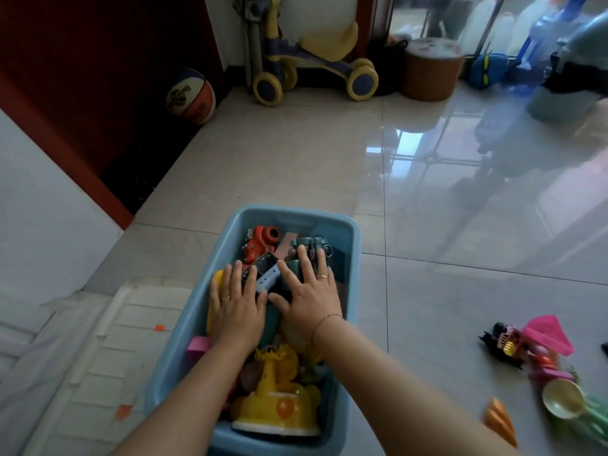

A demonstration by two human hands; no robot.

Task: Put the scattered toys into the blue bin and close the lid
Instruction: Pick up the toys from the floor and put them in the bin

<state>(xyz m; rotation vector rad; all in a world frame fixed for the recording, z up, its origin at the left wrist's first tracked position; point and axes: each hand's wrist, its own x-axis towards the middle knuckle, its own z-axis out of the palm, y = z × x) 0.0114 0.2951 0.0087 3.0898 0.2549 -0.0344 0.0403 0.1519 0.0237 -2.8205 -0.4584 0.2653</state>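
The blue bin (352, 245) stands on the tiled floor in front of me, full of toys: a red vehicle (260, 245), a dark green truck (311, 250), a yellow duck-like toy (276, 399) at the near end. Both hands lie flat on the toy pile in the bin's middle. My left hand (237, 307) rests with fingers spread beside a grey-blue block (268, 274). My right hand (311, 291) presses on the green truck, fingers apart. The clear lid (98, 357) lies flat on the floor left of the bin.
Loose toys lie on the floor at the right: a pink piece (549, 334), a black-and-pink car (503, 343), a cup (562, 401), an orange carrot (500, 422). A basketball (190, 97), a ride-on scooter (312, 60) and a brown stool (431, 70) stand far back.
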